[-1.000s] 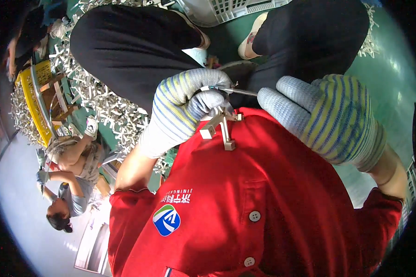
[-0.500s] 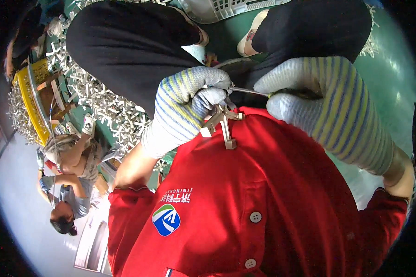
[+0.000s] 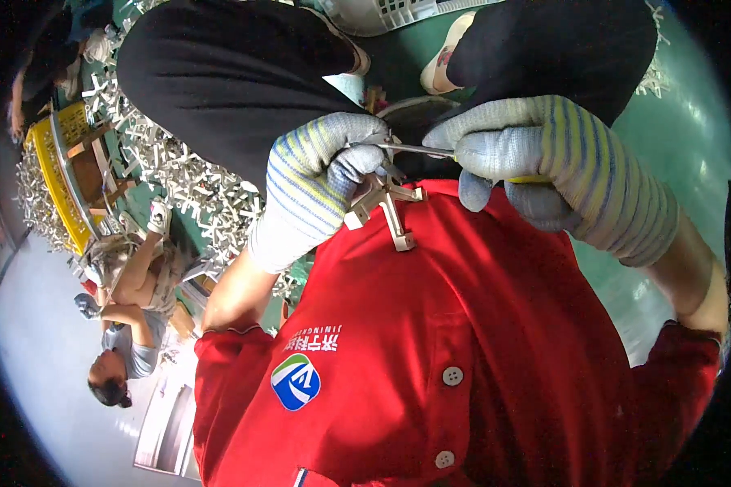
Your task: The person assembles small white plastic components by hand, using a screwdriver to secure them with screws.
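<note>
My left hand (image 3: pixel 317 183), in a striped knit glove, is closed around one end of a beige branched bracket (image 3: pixel 392 217). The bracket's other arms stick out below the fingers, close to my red shirt front. In my right hand (image 3: pixel 560 166), gloved alike, is a hand tool with a thin metal shaft (image 3: pixel 421 149) and a yellow handle, which shows partly between the fingers. The shaft points left and its tip reaches the left fingertips, by the bracket's upper end. Whether the tip touches the bracket is hidden.
Many loose beige brackets (image 3: pixel 195 174) lie heaped on the green floor at left. A yellow crate (image 3: pixel 50 191) holds more. Beyond my feet stands a white basket (image 3: pixel 365 23). A co-worker (image 3: pixel 134 337) sits at far left. My dark-trousered knees (image 3: pixel 227 73) flank the work.
My right hand has turned and shifted slightly up, so its fingers and some of the yellow handle now show. My left hand and the bracket have moved slightly up and left.
</note>
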Available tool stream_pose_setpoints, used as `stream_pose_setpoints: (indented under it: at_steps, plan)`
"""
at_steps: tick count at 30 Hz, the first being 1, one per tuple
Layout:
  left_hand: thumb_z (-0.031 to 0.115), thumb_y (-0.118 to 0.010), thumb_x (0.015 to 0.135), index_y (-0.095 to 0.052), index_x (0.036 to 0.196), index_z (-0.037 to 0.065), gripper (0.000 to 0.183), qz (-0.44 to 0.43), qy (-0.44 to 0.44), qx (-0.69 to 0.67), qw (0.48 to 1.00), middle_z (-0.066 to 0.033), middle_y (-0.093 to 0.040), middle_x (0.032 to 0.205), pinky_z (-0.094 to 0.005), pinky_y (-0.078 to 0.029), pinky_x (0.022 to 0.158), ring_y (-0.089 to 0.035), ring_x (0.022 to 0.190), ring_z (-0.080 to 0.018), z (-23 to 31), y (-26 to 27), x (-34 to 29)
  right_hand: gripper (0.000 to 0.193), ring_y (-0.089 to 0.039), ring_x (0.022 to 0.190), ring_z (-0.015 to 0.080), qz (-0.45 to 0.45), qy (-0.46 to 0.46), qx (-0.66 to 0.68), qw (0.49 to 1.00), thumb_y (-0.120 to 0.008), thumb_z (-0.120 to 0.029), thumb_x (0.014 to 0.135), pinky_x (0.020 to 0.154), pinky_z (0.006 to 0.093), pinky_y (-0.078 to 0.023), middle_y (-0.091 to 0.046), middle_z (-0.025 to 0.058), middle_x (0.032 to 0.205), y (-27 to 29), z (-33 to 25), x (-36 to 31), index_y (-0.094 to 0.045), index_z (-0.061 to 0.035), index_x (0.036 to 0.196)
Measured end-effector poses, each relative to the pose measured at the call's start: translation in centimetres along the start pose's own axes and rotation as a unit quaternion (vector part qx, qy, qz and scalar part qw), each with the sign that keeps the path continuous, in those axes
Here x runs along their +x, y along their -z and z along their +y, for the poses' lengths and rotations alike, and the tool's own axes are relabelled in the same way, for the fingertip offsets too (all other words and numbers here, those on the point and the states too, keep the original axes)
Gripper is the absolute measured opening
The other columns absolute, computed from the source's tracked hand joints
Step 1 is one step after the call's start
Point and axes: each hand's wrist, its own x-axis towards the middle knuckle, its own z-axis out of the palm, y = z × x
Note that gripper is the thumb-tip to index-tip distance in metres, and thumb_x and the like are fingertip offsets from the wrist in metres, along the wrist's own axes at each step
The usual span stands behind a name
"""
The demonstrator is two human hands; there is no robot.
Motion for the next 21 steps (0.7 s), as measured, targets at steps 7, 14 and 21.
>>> stream_pose_setpoints:
  at_steps: [7, 14, 21]
  plan:
    - [0.019, -0.071, 0.098, -0.07, 0.116, -0.002, 0.028, 0.022, 0.041, -0.206, 0.977, -0.0084, -0.076, 0.1, -0.0276, -0.057, 0.081, -0.071, 0.086, -0.0134, 2.3, 2.8, -3.2, 0.037, -0.032, 0.045, 0.0019, 0.216, 0.217, -0.459, 0.834, -0.06, -0.023, 0.097, 0.046, 0.0209, -0.025, -0.054, -0.0033, 0.068, -7.1, 5.0, -0.8, -0.068, -0.0006, 0.126]
    - [0.034, -0.079, 0.092, -0.065, 0.132, -0.001, 0.055, -0.03, -0.006, -0.24, 0.97, -0.0071, -0.074, 0.108, -0.0264, -0.054, 0.087, -0.069, 0.099, -0.0123, 5.7, 2.4, -12.6, 0.03, -0.067, 0.081, 0.0071, 0.278, 0.408, -0.618, 0.612, -0.071, -0.024, 0.095, 0.071, 0.0221, -0.051, -0.073, 0.0017, 0.088, -6.3, 13.3, 0.3, -0.075, -0.0016, 0.114]
    - [0.029, -0.075, 0.095, -0.061, 0.138, -0.002, 0.054, -0.071, -0.018, -0.229, 0.971, -0.0088, -0.074, 0.108, -0.0286, -0.054, 0.091, -0.07, 0.1, -0.0159, 6.2, 1.6, -13.1, 0.026, -0.07, 0.083, 0.0109, 0.188, 0.349, -0.488, 0.777, -0.077, -0.021, 0.094, 0.078, 0.0265, -0.056, -0.076, 0.0062, 0.092, -7.5, 13.3, 2.9, -0.075, 0.0023, 0.107]
